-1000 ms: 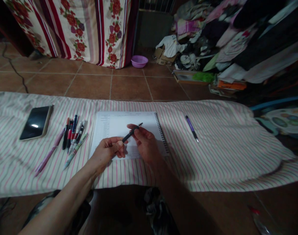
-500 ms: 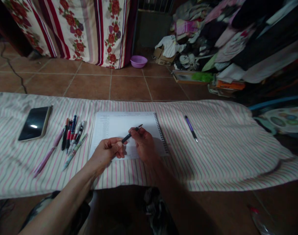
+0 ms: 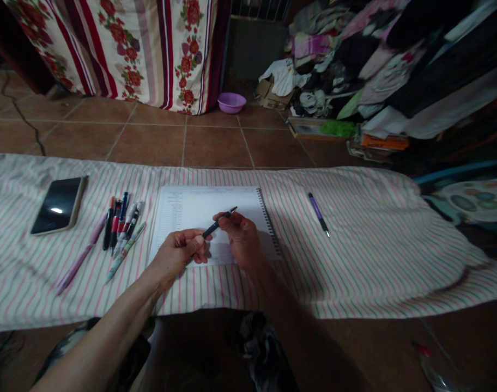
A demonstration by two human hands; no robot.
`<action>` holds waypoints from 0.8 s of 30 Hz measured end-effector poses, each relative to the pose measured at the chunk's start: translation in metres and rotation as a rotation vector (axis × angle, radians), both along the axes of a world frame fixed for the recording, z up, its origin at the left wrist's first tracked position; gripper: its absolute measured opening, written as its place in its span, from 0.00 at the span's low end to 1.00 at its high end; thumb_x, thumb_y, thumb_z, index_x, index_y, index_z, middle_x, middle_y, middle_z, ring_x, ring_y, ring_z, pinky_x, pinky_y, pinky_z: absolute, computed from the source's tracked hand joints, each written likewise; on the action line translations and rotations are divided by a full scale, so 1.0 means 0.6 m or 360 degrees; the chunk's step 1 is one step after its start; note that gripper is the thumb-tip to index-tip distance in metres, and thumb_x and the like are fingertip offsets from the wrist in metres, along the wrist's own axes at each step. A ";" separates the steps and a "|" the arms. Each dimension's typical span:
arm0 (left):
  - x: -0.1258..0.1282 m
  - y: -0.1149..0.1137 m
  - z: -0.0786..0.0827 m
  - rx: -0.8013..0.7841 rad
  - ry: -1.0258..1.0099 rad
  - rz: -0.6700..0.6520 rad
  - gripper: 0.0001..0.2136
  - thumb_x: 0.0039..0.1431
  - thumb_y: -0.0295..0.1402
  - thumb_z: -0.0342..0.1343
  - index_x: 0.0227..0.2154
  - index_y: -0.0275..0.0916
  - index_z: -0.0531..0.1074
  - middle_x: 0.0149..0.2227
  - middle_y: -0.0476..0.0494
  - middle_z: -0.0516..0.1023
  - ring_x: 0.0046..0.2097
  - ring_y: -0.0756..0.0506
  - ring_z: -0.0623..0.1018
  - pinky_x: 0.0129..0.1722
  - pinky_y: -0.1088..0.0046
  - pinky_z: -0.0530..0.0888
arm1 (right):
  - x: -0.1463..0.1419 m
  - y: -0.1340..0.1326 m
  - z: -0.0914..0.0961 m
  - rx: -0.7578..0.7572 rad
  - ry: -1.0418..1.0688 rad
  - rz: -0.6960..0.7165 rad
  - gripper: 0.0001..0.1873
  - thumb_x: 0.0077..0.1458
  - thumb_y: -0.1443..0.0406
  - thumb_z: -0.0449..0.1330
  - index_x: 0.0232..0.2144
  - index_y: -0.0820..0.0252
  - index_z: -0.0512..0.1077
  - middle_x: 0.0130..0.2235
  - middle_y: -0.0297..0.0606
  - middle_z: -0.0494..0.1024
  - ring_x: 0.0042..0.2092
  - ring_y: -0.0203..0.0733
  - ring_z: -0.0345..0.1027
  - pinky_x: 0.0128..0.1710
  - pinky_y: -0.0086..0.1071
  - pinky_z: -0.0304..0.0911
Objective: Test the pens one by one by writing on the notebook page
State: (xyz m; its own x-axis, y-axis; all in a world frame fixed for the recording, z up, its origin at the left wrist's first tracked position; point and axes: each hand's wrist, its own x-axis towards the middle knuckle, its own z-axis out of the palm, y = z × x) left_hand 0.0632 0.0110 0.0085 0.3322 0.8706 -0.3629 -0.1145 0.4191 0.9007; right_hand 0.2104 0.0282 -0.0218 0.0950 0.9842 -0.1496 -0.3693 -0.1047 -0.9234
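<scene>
Between both hands a dark pen (image 3: pixel 211 229) is held at a slant above an open spiral notebook (image 3: pixel 199 204). My left hand (image 3: pixel 183 249) pinches its lower left end between thumb and fingers. The fingers of my right hand (image 3: pixel 242 237) close round its upper part, with the tip and clip poking out beyond them. Printed lines run down the left side of the page, and the wire binding is on the right. A purple pen (image 3: pixel 317 213) with a dark grip lies on the striped cloth to the right of the notebook.
Left of the notebook lies a bunch of several pens (image 3: pixel 123 226), with a long pink pen-like item (image 3: pixel 83 254) beside it. A dark-screened phone (image 3: pixel 57 206) rests farther left. Beyond the striped cloth (image 3: pixel 375 245), a purple basin (image 3: pixel 231 103) and piled clothes (image 3: pixel 338 60) are on the floor.
The fingers of my right hand have shifted very slightly on the pen. My left hand and everything on the cloth stay in place.
</scene>
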 end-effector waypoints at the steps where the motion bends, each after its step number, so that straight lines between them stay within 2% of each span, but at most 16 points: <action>1: 0.000 0.000 0.001 0.0000 0.0010 0.0004 0.12 0.47 0.38 0.60 0.28 0.32 0.74 0.17 0.49 0.71 0.20 0.53 0.68 0.23 0.77 0.62 | -0.002 0.000 0.000 -0.0012 0.0017 -0.0029 0.08 0.37 0.59 0.68 0.23 0.54 0.76 0.27 0.31 0.75 0.32 0.35 0.63 0.38 0.32 0.56; 5: 0.000 0.000 0.002 0.0002 0.0013 -0.0001 0.12 0.47 0.38 0.59 0.28 0.33 0.74 0.17 0.49 0.71 0.20 0.53 0.67 0.23 0.76 0.62 | -0.004 -0.002 0.003 0.0006 0.0030 -0.0045 0.10 0.36 0.58 0.68 0.23 0.55 0.75 0.27 0.32 0.75 0.32 0.36 0.63 0.37 0.32 0.57; 10: -0.006 0.003 0.003 -0.0001 -0.0028 0.0003 0.10 0.48 0.37 0.59 0.25 0.33 0.73 0.18 0.48 0.72 0.21 0.53 0.68 0.24 0.76 0.63 | 0.003 -0.005 0.006 0.0080 0.0031 0.0235 0.12 0.43 0.58 0.64 0.33 0.53 0.77 0.34 0.32 0.77 0.34 0.37 0.63 0.39 0.33 0.57; 18: -0.006 0.003 0.003 0.0044 0.0020 -0.0008 0.11 0.48 0.38 0.58 0.28 0.32 0.73 0.18 0.49 0.71 0.21 0.53 0.68 0.24 0.76 0.62 | 0.001 -0.004 0.003 0.0045 -0.0009 0.0103 0.06 0.42 0.61 0.65 0.27 0.53 0.78 0.30 0.31 0.77 0.34 0.35 0.64 0.40 0.32 0.56; 24: -0.004 0.002 0.003 0.0039 0.0079 0.0032 0.12 0.48 0.37 0.59 0.29 0.32 0.74 0.17 0.49 0.71 0.20 0.53 0.68 0.23 0.76 0.62 | -0.008 -0.003 0.002 -0.0037 0.0030 -0.0009 0.08 0.37 0.60 0.68 0.22 0.55 0.76 0.26 0.30 0.74 0.30 0.34 0.62 0.36 0.32 0.57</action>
